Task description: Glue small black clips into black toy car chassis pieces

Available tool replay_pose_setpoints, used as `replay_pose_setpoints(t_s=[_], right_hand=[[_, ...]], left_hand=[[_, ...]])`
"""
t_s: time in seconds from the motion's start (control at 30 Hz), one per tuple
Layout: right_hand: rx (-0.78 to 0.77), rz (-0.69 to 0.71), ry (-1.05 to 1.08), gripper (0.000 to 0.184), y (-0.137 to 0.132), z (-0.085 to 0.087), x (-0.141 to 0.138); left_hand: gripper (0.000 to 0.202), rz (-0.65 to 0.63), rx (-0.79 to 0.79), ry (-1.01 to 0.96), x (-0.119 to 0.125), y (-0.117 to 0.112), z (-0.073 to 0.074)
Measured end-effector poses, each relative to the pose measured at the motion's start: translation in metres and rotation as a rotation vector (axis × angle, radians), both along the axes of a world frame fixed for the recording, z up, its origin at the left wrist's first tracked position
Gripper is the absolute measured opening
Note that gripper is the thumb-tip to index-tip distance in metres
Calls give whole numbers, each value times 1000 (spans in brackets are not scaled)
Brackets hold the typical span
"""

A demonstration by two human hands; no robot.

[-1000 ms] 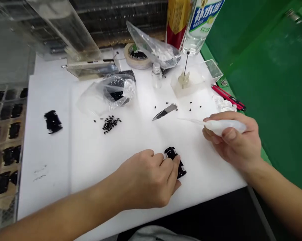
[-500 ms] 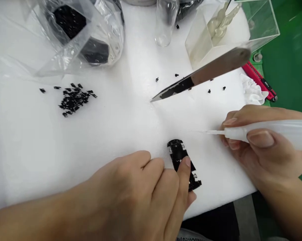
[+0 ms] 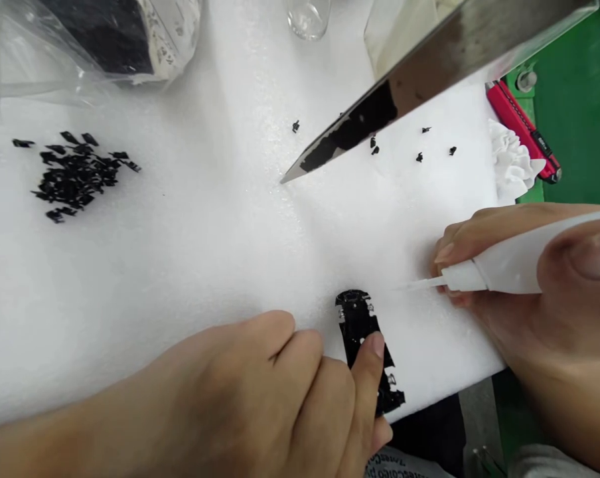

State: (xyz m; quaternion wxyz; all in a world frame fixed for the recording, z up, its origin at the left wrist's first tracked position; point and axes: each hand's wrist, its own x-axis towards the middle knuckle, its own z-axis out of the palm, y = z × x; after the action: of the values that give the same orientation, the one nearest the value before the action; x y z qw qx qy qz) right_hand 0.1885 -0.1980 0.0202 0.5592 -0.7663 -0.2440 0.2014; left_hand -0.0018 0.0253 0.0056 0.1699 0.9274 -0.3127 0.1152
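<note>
The left hand point(image 3: 240, 392) hides the lower part of a flat black plastic piece point(image 3: 362, 328) at 6 o'clock. A white plastic squeeze bottle point(image 3: 509, 265) runs off the picture at 3 o'clock, a blurred steel knife blade point(image 3: 379, 106) runs off at 1 o'clock, and the tiny black bits point(image 3: 75, 176) at 10 o'clock are too small to identify.

On a white foam pad point(image 3: 180, 252), the left hand point(image 3: 260, 392) rests a fingertip on a black plastic part point(image 3: 360, 325). Just right of that part, the right hand point(image 3: 524, 292) pinches a white squeeze bottle point(image 3: 509, 265), its thin nozzle pointing toward it. Beyond the part is a knife blade point(image 3: 354, 126); farther left lies a heap of tiny black pieces point(image 3: 75, 176).
</note>
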Motion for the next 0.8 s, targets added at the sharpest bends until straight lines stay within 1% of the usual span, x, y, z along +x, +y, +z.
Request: replay_pose_setpoints(t_s=[0.1,0.2,0.33,0.5,0.63,0.73,0.8], right_hand=[[2,9,15,46,-1,-3,8],[4,13,29,52,-1,-5,12],[6,25,45,55,-1,-6,12],[9,44,61,58,-2,-3,12],[8,64,38,55,1,2,9],[-43,83,-19,46,5,6,6],[-112,103,-74,49,7,7,5]], left_hand=[[50,-26,38,15,-1,3,0],[50,-52,56,28,-2,6,1],[44,-51,60,47,-2,8,1],[45,-51,52,48,-4,9,1],[43,-46,39,54,-5,9,3],[44,-51,42,65,-4,9,2],[43,-46,38,63,-4,9,0]])
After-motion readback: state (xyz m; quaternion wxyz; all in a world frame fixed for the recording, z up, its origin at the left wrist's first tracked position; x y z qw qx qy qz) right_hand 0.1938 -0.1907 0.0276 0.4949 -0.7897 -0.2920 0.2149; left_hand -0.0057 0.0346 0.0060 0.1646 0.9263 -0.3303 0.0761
